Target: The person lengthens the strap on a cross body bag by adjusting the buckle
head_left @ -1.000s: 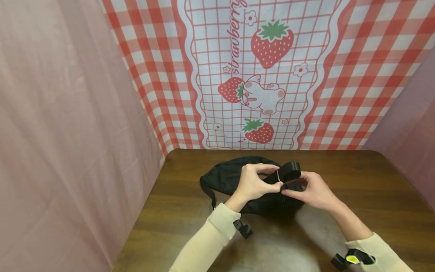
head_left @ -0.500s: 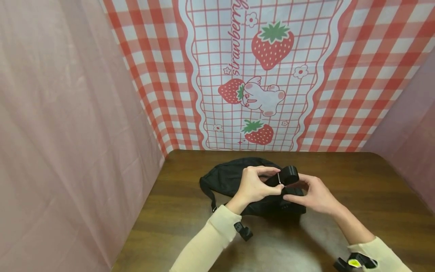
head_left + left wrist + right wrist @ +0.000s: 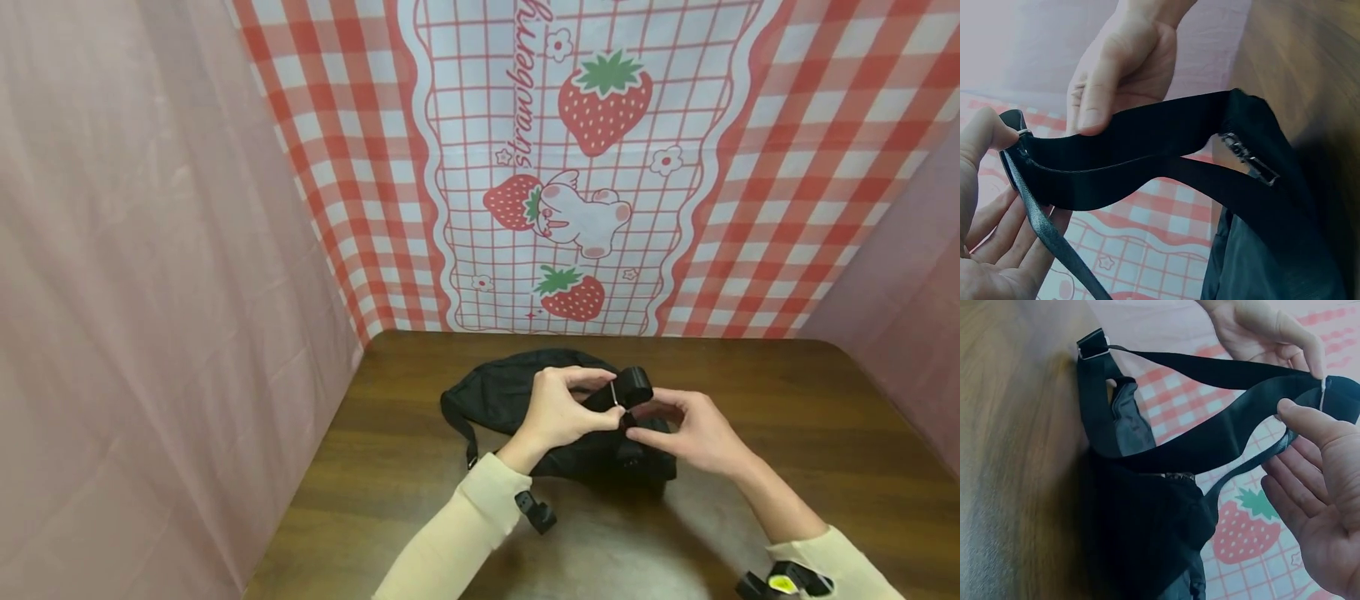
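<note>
A black bag (image 3: pixel 510 387) lies on the table under both hands, with a wide black strap (image 3: pixel 1097 181) raised from it. My left hand (image 3: pixel 558 408) pinches the strap at a thin metal slider (image 3: pixel 616 394), between thumb and fingers. Beyond the slider, the strap's end forms a short loop (image 3: pixel 636 384). Just to the right, my right hand (image 3: pixel 697 429) holds the strap, its thumb (image 3: pixel 1310 422) lying on the webbing and other fingers partly hidden behind. A metal zipper pull (image 3: pixel 1260 165) shows on the bag in the left wrist view.
The brown wooden table (image 3: pixel 375 533) carries the bag. A red checked strawberry cloth (image 3: pixel 480 125) hangs behind it, with pink curtains (image 3: pixel 135 292) at the sides. Another metal strap fitting (image 3: pixel 1093 350) appears in the right wrist view.
The strap loop at the slider has shifted slightly left and down. My right hand has moved a little lower; my left hand stays nearly in place at the slider.
</note>
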The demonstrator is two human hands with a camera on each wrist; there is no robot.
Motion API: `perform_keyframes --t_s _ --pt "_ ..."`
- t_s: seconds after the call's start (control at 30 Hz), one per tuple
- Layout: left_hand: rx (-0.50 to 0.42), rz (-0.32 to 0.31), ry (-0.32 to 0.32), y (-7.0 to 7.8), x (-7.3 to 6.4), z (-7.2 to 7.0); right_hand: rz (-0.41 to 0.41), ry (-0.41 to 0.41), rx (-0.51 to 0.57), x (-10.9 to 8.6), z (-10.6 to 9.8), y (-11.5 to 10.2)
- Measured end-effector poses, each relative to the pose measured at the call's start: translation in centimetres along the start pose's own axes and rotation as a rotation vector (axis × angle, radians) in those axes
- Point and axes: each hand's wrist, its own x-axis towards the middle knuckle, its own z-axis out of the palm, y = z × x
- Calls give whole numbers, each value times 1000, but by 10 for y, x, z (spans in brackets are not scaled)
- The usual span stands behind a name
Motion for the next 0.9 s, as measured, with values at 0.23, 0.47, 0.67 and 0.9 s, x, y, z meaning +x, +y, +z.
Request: perform_keyframes --t_s 0.23,0.47,0.67,0.9 --pt "-17 -14 -13 2 0 1 3 -24 -25 -6 -2 2" --pt "-29 -4 -14 4 -1 6 -47 54 21 -1 6 -3" --pt "-24 -8 -20 4 -1 8 -64 127 18 -3 8 -6" --pt "-20 15 9 3 2 7 -63 137 -47 -6 5 -5"
